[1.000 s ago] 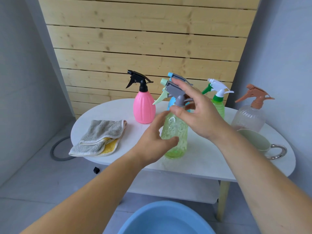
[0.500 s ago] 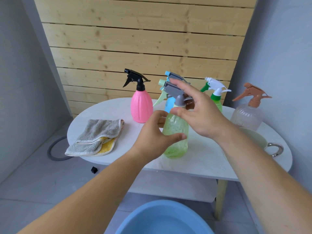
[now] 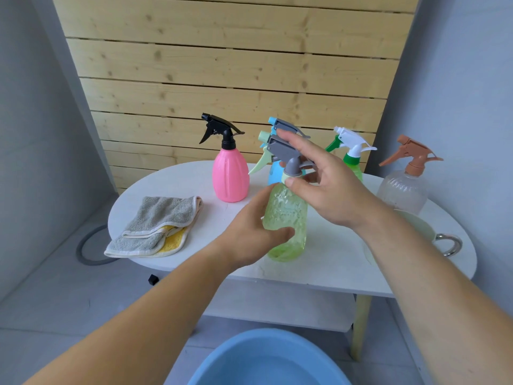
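A white oval table [image 3: 333,273] stands before a wall of pale wooden planks [image 3: 222,65], with grey walls on either side. Five spray bottles stand on it. The translucent light-green plastic spray bottle [image 3: 288,212] stands upright near the front edge, at about the middle of the table.

Behind this bottle to the left is a pink plastic bottle with a black trigger [image 3: 230,179]. Directly behind it, mostly hidden, is a blue bottle with a grey-and-blue trigger [image 3: 273,173]. Behind it to the right is a green bottle with a white trigger [image 3: 354,162], and further right a clear bottle with a brown trigger [image 3: 402,193].

One folded grey-and-yellow cloth [image 3: 158,226] lies well to its left. One pale green cup with a metal handle [image 3: 416,226] sits to its right. One blue plastic basin [image 3: 266,359] is on the floor in front of it, below the table.

The left hand [image 3: 249,237] wraps the light-green bottle's body, the thumb across the front and the fingers curled behind. The right hand [image 3: 333,190] is half open at the bottle's grey spray head [image 3: 283,151]. Its thumb tip presses the collar, another finger lies behind the neck, and the forefinger stretches over the top.
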Demonstrator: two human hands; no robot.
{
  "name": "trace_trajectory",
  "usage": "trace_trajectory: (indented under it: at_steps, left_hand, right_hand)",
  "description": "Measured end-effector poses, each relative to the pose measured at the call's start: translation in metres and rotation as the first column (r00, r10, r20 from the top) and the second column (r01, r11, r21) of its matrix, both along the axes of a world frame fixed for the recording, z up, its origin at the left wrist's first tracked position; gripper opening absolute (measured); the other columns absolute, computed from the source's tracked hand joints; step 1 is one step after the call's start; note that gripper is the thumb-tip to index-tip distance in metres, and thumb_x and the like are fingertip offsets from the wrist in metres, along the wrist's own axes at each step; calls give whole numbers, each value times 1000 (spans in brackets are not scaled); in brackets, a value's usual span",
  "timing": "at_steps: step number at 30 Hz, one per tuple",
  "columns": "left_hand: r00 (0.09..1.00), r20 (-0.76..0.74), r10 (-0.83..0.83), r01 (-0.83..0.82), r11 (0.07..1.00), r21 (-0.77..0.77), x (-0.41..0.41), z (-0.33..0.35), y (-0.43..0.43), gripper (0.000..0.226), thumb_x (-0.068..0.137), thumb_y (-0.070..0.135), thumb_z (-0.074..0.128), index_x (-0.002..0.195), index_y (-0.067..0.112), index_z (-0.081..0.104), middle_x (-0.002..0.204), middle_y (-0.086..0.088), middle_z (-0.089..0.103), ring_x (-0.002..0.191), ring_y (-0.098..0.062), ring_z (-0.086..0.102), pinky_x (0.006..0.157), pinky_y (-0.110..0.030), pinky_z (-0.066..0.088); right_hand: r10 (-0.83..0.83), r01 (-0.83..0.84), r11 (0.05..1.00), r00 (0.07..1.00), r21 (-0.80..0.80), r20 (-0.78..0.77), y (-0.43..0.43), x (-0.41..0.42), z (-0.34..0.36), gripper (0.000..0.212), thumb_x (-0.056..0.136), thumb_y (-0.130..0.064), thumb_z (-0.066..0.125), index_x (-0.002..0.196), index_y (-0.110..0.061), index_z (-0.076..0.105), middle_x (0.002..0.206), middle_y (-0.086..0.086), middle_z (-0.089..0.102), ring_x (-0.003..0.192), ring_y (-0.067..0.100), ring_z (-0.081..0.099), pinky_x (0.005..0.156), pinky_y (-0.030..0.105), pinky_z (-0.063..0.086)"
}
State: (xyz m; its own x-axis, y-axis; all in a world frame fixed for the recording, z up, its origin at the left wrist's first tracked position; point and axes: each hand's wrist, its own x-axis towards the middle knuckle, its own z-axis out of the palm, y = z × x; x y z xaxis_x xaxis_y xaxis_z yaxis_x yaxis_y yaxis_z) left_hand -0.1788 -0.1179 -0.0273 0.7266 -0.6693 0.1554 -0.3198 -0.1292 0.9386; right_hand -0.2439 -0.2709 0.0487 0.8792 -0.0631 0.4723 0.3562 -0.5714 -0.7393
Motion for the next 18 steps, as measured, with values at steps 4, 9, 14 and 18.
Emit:
trace_trajectory:
  at_steps: [4, 9, 14, 18]
  left_hand:
    - [997, 44, 61, -61, 998, -10, 0, 0, -2, 76, 66, 29, 86, 135, 26, 55, 121, 5, 70, 116, -11, 65, 104, -44, 54]
    - [998, 2, 56, -56, 998, -29, 3, -4, -2, 79, 62, 34, 88, 135, 29, 57, 124, 5, 71, 120, -12, 65, 105, -45, 53]
    - [1000, -21, 11, -12, 1000, -27, 4, -10, 0, 79, 69, 23, 85, 141, 26, 55, 128, 4, 70, 123, -12, 64, 108, -47, 52]
    - [999, 8, 42, -42, 999, -28, 4, -10, -2, 78, 68, 27, 85, 140, 29, 55, 123, 5, 72, 118, -10, 66, 103, -46, 55]
  right_hand:
    - [15, -14, 1000, 999, 24, -29, -5, -1, 1, 71, 88, 1, 66, 141, -41, 46, 80, -16, 52, 80, 0, 54, 88, 17, 46]
    - [14, -13, 999, 1000, 46, -10, -2, -4, 1, 68, 89, 0, 65, 140, -42, 45, 81, -8, 53, 77, -2, 55, 84, 15, 44]
    - [72, -62, 992, 994, 106, -87, -6, -6, 6, 69, 92, 8, 57, 134, -45, 45, 83, -13, 57, 100, 2, 69, 94, 19, 49]
    - [23, -16, 993, 998, 117, -64, -4, -4, 4, 71, 90, 10, 60, 135, -44, 47, 96, 8, 60, 98, 8, 70, 105, 34, 48]
